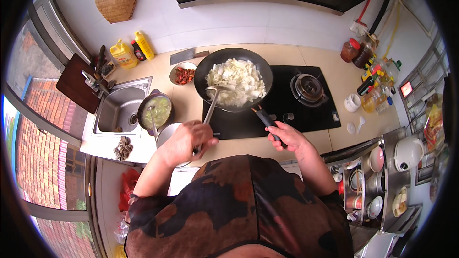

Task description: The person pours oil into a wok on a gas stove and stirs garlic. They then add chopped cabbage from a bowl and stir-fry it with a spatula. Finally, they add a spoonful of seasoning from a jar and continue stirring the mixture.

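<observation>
A dark wok [200,68] full of chopped pale cabbage [238,80] sits over the left side of a black gas hob [229,129]. My left hand [192,139] is closed around the handle of a metal spatula [212,106], whose blade rests on the cabbage at the wok's near left. With my right hand [285,136] I grip the wok's black handle [267,122]. Left of the wok stand a bowl of cut red chillies [185,74] and a dark pot of greenish soup [156,113] with a ladle in it. A pale bowl [168,132] is partly hidden behind my left hand.
A cleaver [183,56] lies behind the chilli bowl. At the left are a steel sink [120,105], a crumpled cloth [123,148] and yellow bottles [123,54]. The bare burner [307,86], jars [350,51], seasoning bottles and a white pot [352,103] are at the right; the range hood [269,1] overhangs.
</observation>
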`<state>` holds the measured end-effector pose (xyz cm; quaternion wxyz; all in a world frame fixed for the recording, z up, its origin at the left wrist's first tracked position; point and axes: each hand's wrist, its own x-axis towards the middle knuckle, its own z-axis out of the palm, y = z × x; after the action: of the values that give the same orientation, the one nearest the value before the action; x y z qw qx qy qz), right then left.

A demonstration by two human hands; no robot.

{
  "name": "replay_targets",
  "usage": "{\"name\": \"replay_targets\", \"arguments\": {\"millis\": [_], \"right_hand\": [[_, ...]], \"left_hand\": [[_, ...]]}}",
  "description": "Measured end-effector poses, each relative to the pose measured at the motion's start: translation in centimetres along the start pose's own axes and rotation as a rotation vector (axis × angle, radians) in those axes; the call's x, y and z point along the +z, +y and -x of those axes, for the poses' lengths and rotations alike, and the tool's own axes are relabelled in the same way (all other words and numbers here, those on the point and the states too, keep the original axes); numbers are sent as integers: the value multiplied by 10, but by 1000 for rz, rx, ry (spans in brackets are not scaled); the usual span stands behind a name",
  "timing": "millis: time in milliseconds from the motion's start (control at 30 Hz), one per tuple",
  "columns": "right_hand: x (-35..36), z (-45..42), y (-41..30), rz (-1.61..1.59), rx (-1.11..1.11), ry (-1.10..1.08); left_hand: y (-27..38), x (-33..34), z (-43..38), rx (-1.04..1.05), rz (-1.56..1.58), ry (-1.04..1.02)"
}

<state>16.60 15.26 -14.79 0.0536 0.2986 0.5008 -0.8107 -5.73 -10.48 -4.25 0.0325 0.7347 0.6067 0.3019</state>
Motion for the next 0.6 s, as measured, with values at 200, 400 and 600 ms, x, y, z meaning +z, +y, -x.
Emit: {"name": "replay_targets", "arguments": {"millis": [200,400,600], "right_hand": [[4,3,-1,4,1,-2],[2,1,-4,58,6,28],[-19,1,-23,193,17,76]], "left_hand": [[-5,-5,10,-18,80,-33],[-33,24,-4,-10,51,64],[-33,-17,-26,-141,213,0]]}}
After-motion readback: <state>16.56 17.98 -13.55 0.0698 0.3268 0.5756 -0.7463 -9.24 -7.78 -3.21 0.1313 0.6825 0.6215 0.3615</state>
